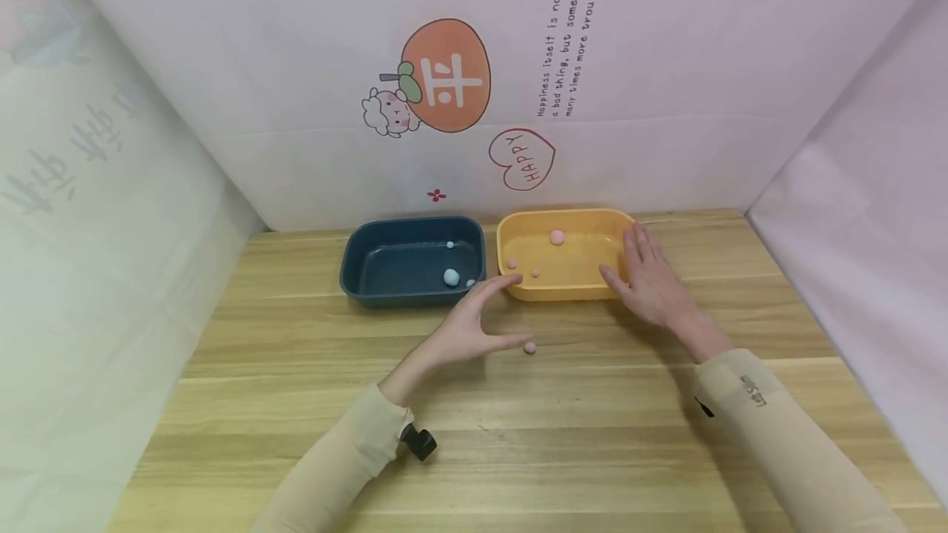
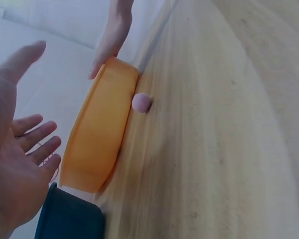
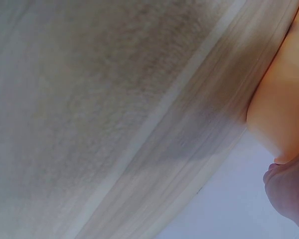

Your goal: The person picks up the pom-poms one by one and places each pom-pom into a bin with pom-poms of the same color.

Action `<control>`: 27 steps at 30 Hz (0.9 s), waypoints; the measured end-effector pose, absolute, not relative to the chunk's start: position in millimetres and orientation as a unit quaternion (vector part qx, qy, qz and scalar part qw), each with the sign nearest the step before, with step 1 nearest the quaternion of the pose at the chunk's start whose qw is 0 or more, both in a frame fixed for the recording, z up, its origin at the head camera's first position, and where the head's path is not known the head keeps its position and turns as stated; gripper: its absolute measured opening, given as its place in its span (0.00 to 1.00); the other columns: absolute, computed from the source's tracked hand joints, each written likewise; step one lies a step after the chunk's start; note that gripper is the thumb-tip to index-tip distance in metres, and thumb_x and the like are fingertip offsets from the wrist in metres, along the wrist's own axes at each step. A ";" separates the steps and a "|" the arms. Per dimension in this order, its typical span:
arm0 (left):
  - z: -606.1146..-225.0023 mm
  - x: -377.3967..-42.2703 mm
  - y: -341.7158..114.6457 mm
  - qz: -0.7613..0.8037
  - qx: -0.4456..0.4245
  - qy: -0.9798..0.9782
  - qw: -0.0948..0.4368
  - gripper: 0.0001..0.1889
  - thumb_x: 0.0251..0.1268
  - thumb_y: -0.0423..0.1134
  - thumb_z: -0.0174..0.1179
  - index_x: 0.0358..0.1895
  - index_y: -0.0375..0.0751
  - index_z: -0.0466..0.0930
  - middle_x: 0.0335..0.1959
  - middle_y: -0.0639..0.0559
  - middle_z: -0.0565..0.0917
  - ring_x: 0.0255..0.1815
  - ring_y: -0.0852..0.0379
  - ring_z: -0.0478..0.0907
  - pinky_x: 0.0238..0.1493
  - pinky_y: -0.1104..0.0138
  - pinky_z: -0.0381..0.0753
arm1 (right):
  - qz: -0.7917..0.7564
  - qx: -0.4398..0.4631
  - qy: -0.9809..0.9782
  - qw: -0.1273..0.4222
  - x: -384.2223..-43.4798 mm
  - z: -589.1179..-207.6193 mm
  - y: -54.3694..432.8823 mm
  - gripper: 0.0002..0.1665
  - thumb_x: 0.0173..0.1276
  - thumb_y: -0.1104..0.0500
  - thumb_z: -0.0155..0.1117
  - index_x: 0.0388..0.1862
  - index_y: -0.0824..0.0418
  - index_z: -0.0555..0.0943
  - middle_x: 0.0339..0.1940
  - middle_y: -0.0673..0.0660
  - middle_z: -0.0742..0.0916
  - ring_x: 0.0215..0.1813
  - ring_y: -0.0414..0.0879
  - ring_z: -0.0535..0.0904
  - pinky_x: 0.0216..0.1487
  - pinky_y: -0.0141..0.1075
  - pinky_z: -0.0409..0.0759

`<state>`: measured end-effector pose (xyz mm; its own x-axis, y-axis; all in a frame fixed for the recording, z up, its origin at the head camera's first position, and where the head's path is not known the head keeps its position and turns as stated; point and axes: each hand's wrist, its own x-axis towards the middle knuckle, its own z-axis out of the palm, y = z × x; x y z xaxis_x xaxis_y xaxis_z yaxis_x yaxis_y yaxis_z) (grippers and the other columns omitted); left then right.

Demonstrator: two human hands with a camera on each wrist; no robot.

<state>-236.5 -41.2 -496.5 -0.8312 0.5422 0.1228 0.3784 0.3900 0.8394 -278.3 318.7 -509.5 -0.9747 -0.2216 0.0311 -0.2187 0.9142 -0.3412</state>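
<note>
My left hand (image 1: 465,334) hovers between the two bins, thumb and fingers spread, with nothing between them. Near its thumb tip, a small pink ball (image 1: 529,348) lies on the wooden table; the left wrist view shows this ball (image 2: 141,102) beside the yellow bin's wall. The yellow bin (image 1: 570,294) holds several pink balls, among them a larger one (image 1: 557,237). At that bin's right end, my right hand (image 1: 655,286) rests against the rim with fingers extended. In the right wrist view, only part of this hand (image 3: 291,191) shows at the bin's edge.
Left of the yellow bin stands a dark blue bin (image 1: 400,300) with pale blue balls inside, the largest being one ball (image 1: 451,277). Behind both bins rises a printed white cloth (image 1: 296,105). More white cloth bounds the wooden table (image 1: 518,467) on both sides.
</note>
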 end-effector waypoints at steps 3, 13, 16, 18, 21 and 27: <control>-498.2 -231.4 -46.0 0.468 0.281 0.832 0.099 0.51 0.61 0.51 0.82 0.86 0.55 0.65 0.86 0.54 0.69 0.90 0.48 0.61 0.89 0.39 0.61 | -0.174 -0.113 0.978 0.002 -278.3 -509.3 318.5 0.58 0.90 0.32 0.38 0.89 0.75 0.34 0.92 0.75 0.37 0.93 0.74 0.35 0.93 0.65 0.41; -510.7 -225.2 -60.2 0.456 0.305 0.829 0.112 0.49 0.64 0.47 0.81 0.85 0.42 0.63 0.84 0.48 0.69 0.87 0.45 0.65 0.88 0.42 0.65 | -0.169 -0.112 0.979 0.000 -278.5 -508.5 317.8 0.57 0.90 0.32 0.38 0.89 0.76 0.35 0.91 0.78 0.41 0.92 0.75 0.37 0.93 0.66 0.42; -514.6 -225.0 -60.9 0.460 0.307 0.826 0.109 0.45 0.65 0.45 0.80 0.82 0.40 0.67 0.82 0.46 0.73 0.85 0.43 0.68 0.87 0.42 0.67 | -0.166 -0.113 0.980 0.001 -278.3 -508.3 317.3 0.57 0.90 0.32 0.37 0.89 0.76 0.34 0.91 0.77 0.40 0.92 0.75 0.37 0.93 0.65 0.41; -517.6 -224.7 -61.0 0.462 0.310 0.824 0.108 0.43 0.66 0.44 0.79 0.80 0.39 0.69 0.79 0.45 0.75 0.83 0.42 0.70 0.86 0.43 0.68 | -0.165 -0.114 0.980 0.001 -278.0 -508.0 317.0 0.57 0.90 0.33 0.37 0.89 0.76 0.35 0.91 0.77 0.39 0.92 0.75 0.37 0.93 0.65 0.41; -522.4 -223.6 -60.2 0.463 0.312 0.822 0.112 0.39 0.68 0.43 0.78 0.78 0.38 0.71 0.77 0.44 0.78 0.81 0.43 0.73 0.85 0.44 0.70 | -0.164 -0.115 0.980 0.002 -277.8 -507.7 316.7 0.57 0.90 0.33 0.37 0.89 0.76 0.35 0.91 0.76 0.38 0.92 0.75 0.37 0.93 0.65 0.41; -529.3 -221.6 -56.9 0.471 0.309 0.819 0.110 0.35 0.68 0.39 0.77 0.75 0.37 0.74 0.73 0.43 0.81 0.78 0.43 0.75 0.84 0.46 0.71 | -0.165 -0.114 0.980 0.003 -277.4 -507.8 317.1 0.57 0.90 0.32 0.37 0.89 0.76 0.34 0.91 0.76 0.39 0.92 0.75 0.37 0.93 0.65 0.41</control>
<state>-221.6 -56.9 -529.3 -0.7849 0.6096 0.1109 0.4027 0.3658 0.8391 -277.4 317.1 -507.8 -0.9741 -0.2240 0.0324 -0.2222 0.9195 -0.3242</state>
